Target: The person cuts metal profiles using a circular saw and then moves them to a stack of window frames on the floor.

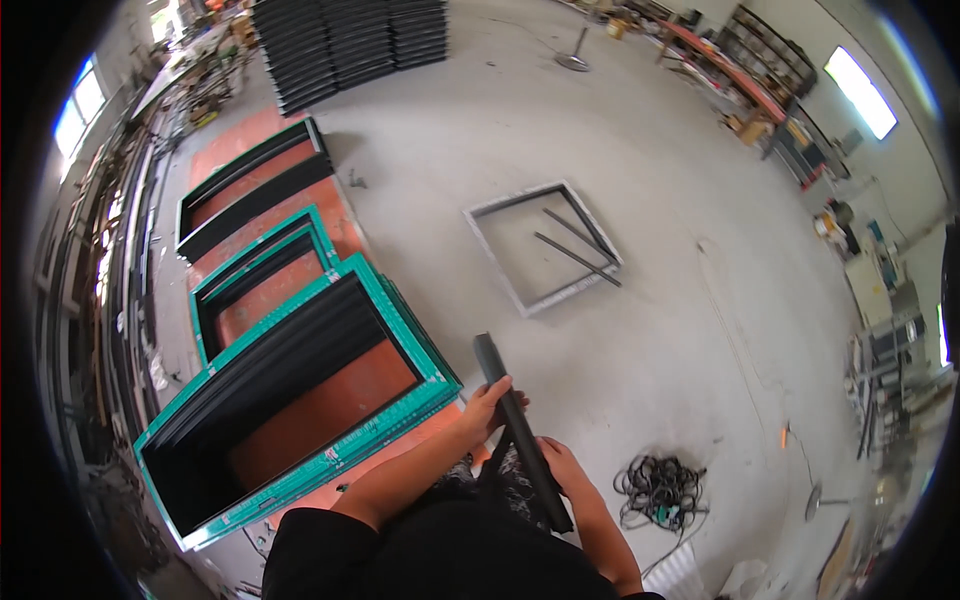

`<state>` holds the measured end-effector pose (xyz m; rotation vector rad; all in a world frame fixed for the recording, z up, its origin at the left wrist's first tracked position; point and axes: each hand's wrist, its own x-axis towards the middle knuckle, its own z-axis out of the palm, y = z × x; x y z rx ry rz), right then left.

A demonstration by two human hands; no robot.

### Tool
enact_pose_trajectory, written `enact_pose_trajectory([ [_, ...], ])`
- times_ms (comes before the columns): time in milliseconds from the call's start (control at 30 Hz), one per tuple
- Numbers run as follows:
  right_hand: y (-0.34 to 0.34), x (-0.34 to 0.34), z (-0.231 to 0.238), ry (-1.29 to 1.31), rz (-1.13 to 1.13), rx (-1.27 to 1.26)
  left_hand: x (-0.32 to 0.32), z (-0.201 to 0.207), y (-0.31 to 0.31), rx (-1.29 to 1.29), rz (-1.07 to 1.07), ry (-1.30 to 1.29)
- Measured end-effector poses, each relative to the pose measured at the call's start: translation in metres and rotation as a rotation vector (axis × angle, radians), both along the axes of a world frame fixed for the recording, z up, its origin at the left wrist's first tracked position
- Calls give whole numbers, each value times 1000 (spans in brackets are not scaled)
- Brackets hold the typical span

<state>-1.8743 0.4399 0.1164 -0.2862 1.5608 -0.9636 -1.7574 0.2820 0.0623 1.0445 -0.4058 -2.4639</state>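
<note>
A long dark grey profile bar (522, 430) slants across the front of my body, its upper end pointing away from me. My left hand (489, 408) is wrapped round the bar above its middle, with the thumb lying along the side. Lower down, my right hand (565, 466) grips it from the right; most of those fingers are hidden behind the bar. Just left of my left forearm lies a stack of green-edged rectangular frames (345, 452) with black inner sides.
Ahead on the grey floor lies a square grey frame (508, 277), with loose dark strips (575, 257) in and across it. Black cable (660, 490) is coiled at right. More frames (255, 190) rest on orange boards (345, 215) at left. Dark stacked pieces (350, 45) stand far off.
</note>
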Motion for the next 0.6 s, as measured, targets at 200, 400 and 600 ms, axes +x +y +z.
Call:
enact_pose_trajectory([
  [200, -121, -77, -28, 542, 279, -254, -69, 9, -83, 43, 119, -8],
  [400, -276, -149, -48, 587, 826, -409, -87, -18, -162, 104, 691, 58],
  [600, -420, -173, -23, 362, 1266, -480, -28, 3, -189, -85, 1270, -31],
])
